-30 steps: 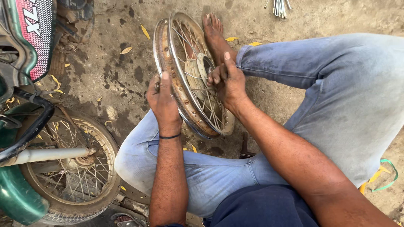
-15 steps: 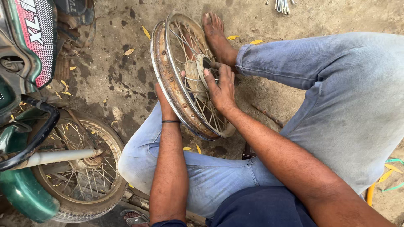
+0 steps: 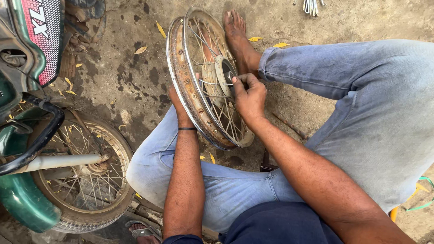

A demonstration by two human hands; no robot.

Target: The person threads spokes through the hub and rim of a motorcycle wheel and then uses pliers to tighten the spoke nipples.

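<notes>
Pinching a thin spoke (image 3: 212, 83) at the hub (image 3: 222, 74), the right hand (image 3: 248, 96) had its fingers drawn tight together, while the left hand (image 3: 177, 101) sat behind the rusty wheel rim (image 3: 181, 77), its fingers hidden so their spread could not be told. One bare rim stood upright on the ground between the person's two jeans-clad legs, a bare foot (image 3: 237, 34) just beyond it. One green motorbike (image 3: 27, 68) with one spoked, tyred wheel (image 3: 83, 180) stood near on the left, a bundle of loose spokes (image 3: 309, 5) lay at the top edge, and the rim blocked sight of the left palm.
</notes>
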